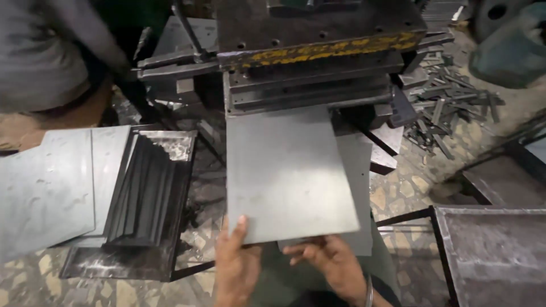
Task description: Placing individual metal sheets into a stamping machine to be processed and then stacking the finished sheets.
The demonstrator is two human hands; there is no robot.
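A flat grey metal sheet (290, 170) lies with its far edge under the die of a dark press machine (318, 51). My left hand (236, 258) grips the sheet's near left corner, thumb on top. My right hand (330, 262) sits under the near edge, fingers curled against the underside; a bangle circles its wrist. A second sheet (358, 170) shows beneath the first on the right side.
A black tray (182, 187) at the left holds a stack of dark bent strips (142, 193), with flat grey sheets (51, 182) beside it. Scrap strips (449, 108) litter the floor at the right. Another tray (489, 256) stands at the lower right. A person in grey (45, 51) stands at the upper left.
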